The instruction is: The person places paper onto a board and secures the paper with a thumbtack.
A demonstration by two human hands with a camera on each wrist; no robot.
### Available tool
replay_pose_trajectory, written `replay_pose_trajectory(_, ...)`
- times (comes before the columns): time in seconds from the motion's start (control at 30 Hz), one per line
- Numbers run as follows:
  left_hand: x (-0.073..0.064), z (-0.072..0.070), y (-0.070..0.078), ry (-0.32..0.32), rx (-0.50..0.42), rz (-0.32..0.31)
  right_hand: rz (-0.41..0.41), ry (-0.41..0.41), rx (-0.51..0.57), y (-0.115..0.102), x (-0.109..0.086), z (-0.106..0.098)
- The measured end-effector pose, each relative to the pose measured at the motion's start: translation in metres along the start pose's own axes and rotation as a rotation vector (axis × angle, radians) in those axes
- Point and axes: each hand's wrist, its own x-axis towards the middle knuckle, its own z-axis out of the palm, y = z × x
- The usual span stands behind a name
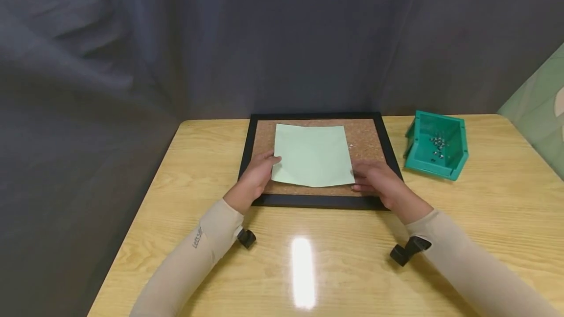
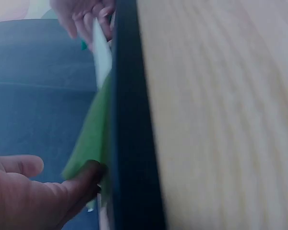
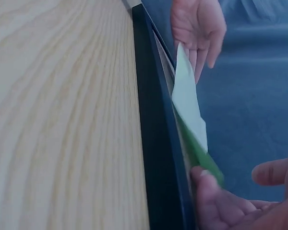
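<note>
A light green sheet of paper (image 1: pixel 314 155), slightly bowed, lies over a black-framed corkboard (image 1: pixel 367 141). My left hand (image 1: pixel 260 172) is at the sheet's left edge, the thumb overlapping it in the head view. The left wrist view has that thumb (image 2: pixel 26 165) standing apart from the fingers, which touch the paper's raised edge (image 2: pixel 89 139). At the lower right corner is my right hand (image 1: pixel 379 180), fingertips right against the paper. Its thumb (image 3: pixel 271 172) is spread away from the fingers in the right wrist view, and the sheet (image 3: pixel 189 103) slants up off the board there.
Right of the board stands a teal plastic bin (image 1: pixel 434 165) with several small shiny pieces (image 1: pixel 438 143) inside. The board's black frame (image 1: pixel 317 201) lies on a wooden table (image 1: pixel 352 253). A dark curtain (image 1: pixel 304 38) hangs along the back and left.
</note>
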Motion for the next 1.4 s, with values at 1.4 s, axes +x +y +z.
replay_pose_trajectory(1.4, -0.076, 0.008, -0.022, -0.121, 1.605, 0.513, -0.531, 0.039, -1.082, 0.017, -0.041, 0.021)
